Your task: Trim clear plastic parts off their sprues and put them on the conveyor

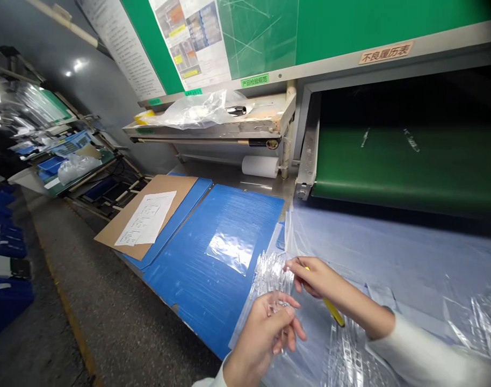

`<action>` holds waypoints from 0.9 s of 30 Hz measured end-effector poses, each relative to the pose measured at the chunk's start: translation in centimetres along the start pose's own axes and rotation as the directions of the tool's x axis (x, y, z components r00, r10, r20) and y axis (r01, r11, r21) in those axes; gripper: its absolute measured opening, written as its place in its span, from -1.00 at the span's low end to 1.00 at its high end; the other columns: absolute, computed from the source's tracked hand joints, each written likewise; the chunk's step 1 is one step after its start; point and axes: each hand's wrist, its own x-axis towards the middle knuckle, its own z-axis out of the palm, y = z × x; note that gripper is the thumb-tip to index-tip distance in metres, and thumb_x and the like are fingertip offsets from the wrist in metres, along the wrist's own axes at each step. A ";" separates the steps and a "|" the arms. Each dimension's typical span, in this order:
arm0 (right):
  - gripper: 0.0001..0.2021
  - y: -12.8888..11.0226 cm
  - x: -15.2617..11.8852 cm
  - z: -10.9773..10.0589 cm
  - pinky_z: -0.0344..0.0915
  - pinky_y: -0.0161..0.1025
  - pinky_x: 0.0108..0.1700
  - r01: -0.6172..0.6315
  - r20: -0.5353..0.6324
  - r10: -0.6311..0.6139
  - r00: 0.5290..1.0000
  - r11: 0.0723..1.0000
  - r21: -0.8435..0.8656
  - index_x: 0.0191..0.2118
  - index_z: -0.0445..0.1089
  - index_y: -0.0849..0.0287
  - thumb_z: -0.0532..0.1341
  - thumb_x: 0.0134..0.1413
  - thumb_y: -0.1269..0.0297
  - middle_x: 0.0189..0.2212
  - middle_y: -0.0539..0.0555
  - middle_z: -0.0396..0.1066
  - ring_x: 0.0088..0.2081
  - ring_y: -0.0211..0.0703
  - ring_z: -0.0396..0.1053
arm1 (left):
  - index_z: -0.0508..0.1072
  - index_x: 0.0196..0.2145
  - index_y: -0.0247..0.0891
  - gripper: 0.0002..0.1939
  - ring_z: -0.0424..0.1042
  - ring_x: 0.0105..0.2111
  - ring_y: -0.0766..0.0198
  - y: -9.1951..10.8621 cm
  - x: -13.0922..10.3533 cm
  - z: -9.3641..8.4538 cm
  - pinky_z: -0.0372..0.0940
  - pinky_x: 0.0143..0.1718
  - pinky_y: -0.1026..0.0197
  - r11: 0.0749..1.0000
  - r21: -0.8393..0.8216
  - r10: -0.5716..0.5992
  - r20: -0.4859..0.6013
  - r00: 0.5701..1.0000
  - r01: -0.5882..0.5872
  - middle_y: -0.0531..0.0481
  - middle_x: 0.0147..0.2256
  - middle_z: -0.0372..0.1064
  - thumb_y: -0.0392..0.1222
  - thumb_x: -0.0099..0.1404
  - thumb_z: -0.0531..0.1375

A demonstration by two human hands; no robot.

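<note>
My right hand [311,276] is closed round a slim tool with a yellow handle [333,313]; its dark tip shows by the fingers, but its kind cannot be made out. Beside it, a heap of narrow clear plastic parts [269,270] lies at the edge of the blue board. My left hand [267,330] is just in front of this heap, fingers loosely curled. A glassy clear plastic part seems to pass between its thumb and fingers, partly hidden by them. More clear plastic parts [352,355] are lying below my right forearm.
A blue board [213,242] carries a clear film bag [231,250]. Left of it lies brown cardboard [185,188] with a paper sheet [146,217]. A green conveyor belt [390,166] holds two small clear parts. Above the board is a shelf [245,129], with a white roll [260,166] beneath.
</note>
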 end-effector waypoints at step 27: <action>-0.60 3.9 -12.0 0.1 0.13 -0.27 -0.40 0.328 -0.246 -0.331 0.911 0.943 -0.054 -0.48 0.24 0.07 -0.05 0.28 -0.04 -0.55 -0.06 0.22 -0.49 -0.21 0.21 | 0.34 -0.37 -0.32 -0.69 0.25 -0.60 0.42 0.7 -0.2 5.4 0.13 -0.53 0.34 0.969 0.217 0.084 0.145 0.986 -0.115 0.04 -0.59 0.35 0.01 0.17 0.25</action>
